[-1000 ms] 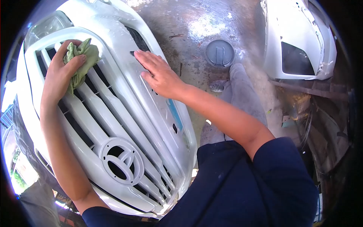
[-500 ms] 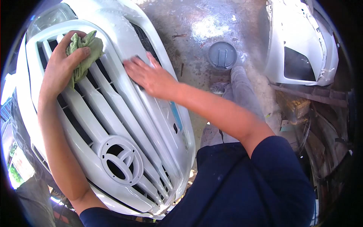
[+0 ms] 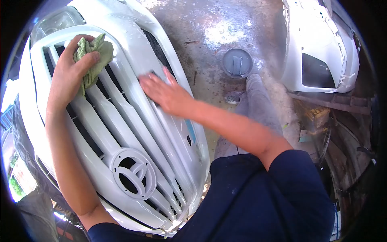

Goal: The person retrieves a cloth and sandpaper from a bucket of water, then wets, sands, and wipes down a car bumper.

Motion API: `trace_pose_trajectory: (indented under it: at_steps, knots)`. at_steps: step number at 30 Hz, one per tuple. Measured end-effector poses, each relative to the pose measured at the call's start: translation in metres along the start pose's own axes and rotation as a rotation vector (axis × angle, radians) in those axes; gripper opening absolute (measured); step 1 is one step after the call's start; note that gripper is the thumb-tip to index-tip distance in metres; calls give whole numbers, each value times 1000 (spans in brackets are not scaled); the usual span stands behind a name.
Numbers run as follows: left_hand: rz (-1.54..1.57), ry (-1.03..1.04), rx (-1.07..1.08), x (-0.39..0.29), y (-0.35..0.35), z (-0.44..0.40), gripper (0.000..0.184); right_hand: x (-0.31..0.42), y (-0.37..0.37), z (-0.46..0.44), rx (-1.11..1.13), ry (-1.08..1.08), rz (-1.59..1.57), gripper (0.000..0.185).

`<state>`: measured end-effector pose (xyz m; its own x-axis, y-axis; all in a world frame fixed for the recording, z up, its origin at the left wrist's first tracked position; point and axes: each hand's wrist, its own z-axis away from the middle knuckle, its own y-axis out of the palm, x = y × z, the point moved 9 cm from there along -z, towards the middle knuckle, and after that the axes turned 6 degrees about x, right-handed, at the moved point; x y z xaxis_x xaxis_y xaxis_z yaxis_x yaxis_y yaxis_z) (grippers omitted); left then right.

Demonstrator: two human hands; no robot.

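Note:
A white car front bumper with a slatted grille (image 3: 105,128) and a ring-shaped emblem mount (image 3: 151,177) stands before me on the left. Bunched in my left hand (image 3: 66,78) is a green cloth (image 3: 99,60); the thumb and fingers close round it over the upper grille slats. My right hand (image 3: 167,93) lies fairly flat on the painted strip beside the grille, slightly blurred, thumb raised. Under its fingers shows the edge of a dark grey piece that looks like sandpaper (image 3: 156,104). Water drops dot the bumper's upper part.
A grey round lid or bucket (image 3: 238,63) sits on the wet concrete floor (image 3: 193,52), near my foot. Another white bumper (image 3: 310,44) stands at the upper right. Dark parts and wires (image 3: 342,137) crowd the right side.
My right hand has slid a little down along the strip, the dark piece moving with it. The left hand keeps its hold on the cloth. The view has shifted slightly.

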<state>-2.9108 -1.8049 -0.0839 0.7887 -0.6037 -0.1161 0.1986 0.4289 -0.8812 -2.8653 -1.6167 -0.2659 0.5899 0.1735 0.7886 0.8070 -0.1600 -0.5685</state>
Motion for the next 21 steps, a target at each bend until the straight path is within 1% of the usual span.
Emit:
trace_pose_trajectory:
  at_steps: [3,5,7,8,11,13,15,16,19,20,21]
  knots:
    - [144,-38,-61,3,-4,0,56,-41,-14,-73,-101,-7,54,65]
    - [133,-17,-63,6,-6,-3,56,-64,-30,-124,-34,43,8,63]
    - [115,-7,-75,8,-8,-4,57,-81,-38,-170,-52,-18,95,62]
    - [106,-8,-82,8,-8,-3,57,-82,-38,-180,-58,-45,137,62]
    - [145,0,-72,10,-6,-5,58,-80,-33,-178,-40,-26,153,61]
    - [163,6,-91,10,-9,-6,59,-66,-28,-134,-5,12,127,63]
    - [144,-1,-125,12,-11,-6,58,-33,-11,-64,-29,-28,72,66]
    - [152,-3,-130,12,-12,-5,58,-12,-4,-30,63,-13,58,69]
    - [142,-13,-149,9,-15,-4,56,44,24,63,220,72,-18,68]
    - [120,-21,-159,9,-15,-3,55,54,28,80,268,84,-53,68]
    - [99,-28,-177,8,-18,-3,55,53,25,81,268,71,-57,68]
